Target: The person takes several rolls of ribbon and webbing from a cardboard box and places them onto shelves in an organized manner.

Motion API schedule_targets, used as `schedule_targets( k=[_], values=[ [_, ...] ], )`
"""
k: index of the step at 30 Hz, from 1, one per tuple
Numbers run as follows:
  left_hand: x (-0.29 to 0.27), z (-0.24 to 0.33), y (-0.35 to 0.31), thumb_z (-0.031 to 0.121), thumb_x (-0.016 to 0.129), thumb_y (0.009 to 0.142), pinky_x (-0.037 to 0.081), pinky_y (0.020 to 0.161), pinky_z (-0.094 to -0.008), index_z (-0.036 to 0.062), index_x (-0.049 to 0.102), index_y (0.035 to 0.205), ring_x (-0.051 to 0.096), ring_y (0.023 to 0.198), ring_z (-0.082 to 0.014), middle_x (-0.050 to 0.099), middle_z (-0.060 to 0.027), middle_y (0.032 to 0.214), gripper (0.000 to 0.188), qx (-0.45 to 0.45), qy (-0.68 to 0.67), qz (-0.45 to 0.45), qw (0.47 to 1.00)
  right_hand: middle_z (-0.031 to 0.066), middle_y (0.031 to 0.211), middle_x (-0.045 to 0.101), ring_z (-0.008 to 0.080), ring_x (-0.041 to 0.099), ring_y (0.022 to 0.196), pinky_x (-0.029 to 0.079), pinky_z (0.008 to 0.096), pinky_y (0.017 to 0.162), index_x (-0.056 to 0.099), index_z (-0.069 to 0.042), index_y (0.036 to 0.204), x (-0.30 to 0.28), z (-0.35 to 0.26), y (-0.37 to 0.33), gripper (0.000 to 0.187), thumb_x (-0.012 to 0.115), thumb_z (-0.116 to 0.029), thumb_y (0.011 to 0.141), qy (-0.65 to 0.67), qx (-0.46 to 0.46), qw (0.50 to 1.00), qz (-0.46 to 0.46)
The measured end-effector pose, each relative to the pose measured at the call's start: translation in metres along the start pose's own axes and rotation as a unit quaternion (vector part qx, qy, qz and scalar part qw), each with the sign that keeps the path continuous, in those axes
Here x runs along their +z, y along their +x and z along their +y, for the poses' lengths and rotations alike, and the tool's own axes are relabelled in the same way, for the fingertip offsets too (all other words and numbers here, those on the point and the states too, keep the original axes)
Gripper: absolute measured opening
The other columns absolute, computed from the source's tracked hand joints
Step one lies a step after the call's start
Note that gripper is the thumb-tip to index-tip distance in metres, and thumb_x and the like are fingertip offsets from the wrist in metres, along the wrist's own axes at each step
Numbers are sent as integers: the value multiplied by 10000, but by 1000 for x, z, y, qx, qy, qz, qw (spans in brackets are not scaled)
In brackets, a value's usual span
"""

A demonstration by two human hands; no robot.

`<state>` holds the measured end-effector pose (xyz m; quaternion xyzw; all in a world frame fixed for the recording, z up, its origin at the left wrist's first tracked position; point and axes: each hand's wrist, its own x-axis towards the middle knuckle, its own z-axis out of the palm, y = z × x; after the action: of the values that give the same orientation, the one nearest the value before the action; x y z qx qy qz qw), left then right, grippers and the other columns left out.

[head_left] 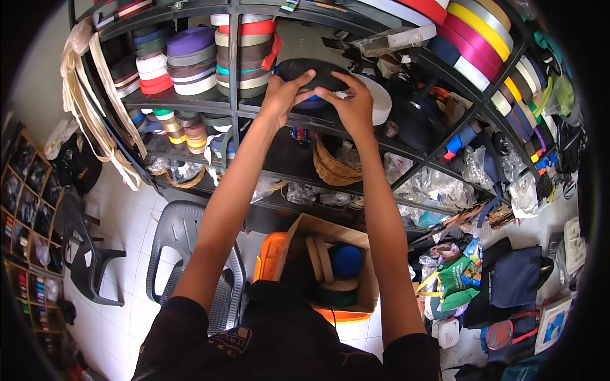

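Head camera looks down, close, toward shelves (267, 105).

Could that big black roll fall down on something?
Maybe. Both hands, left hand and right hand, grip the black roll high at the shelf, arms stretched. If it slips, it could drop toward the cardboard box below. Pushing it in might also nudge the white roll beside it.

Dark metal shelf (190, 105) packed with rolls of ribbon tape (190, 60) in many colours. Black roll (311, 71) near the middle edge, woven basket (330, 168) 1 level lower. White tiled floor (127, 222) with grey chair (184, 241), cardboard box (318, 232), bags (508, 279).
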<state>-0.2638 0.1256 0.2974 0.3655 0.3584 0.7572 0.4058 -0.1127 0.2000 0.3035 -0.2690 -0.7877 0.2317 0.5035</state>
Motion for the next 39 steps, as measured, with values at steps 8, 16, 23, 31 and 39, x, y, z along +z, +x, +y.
schedule_targets(
  k=[8,16,23,31,39],
  values=[
    [-38,-21,7,84,707,844,610,603,-342,-70,281,1304,689,714,-280,621,-225,955,646,63,84,31,994,134,1096,666,341,590,1066,438,480,911,666,-138,1139,38,15,19,657,826,-493,610,-179,7,984,-14],
    [-47,-70,-98,183,597,930,578,596,-323,-108,410,1277,690,680,-264,673,-236,952,489,11,178,46,983,60,910,619,151,494,701,415,283,626,659,-60,1033,-3,36,-87,401,827,-216,703,-65,-77,984,144],
    [-84,-284,-231,144,600,876,559,529,-284,-3,569,1027,672,605,-208,679,-178,899,213,-292,105,-140,940,194,908,676,326,661,883,498,390,799,668,-1,978,-60,166,-448,230,642,-110,777,-75,362,927,-65],
    [-118,-482,-342,312,855,634,350,1061,-487,18,343,1376,354,1302,-420,441,-241,1325,948,-240,642,-325,651,83,1011,697,197,641,808,507,322,750,685,-27,1012,-134,67,-654,229,673,-35,784,-105,581,807,14],
    [-108,-508,-359,305,952,429,252,1076,-643,108,35,1497,148,1413,-407,131,-198,1525,1421,-344,705,-322,530,93,1018,694,182,648,794,516,294,715,670,-17,1060,-179,25,-718,239,654,-47,823,-75,660,748,-3]
  ],
)
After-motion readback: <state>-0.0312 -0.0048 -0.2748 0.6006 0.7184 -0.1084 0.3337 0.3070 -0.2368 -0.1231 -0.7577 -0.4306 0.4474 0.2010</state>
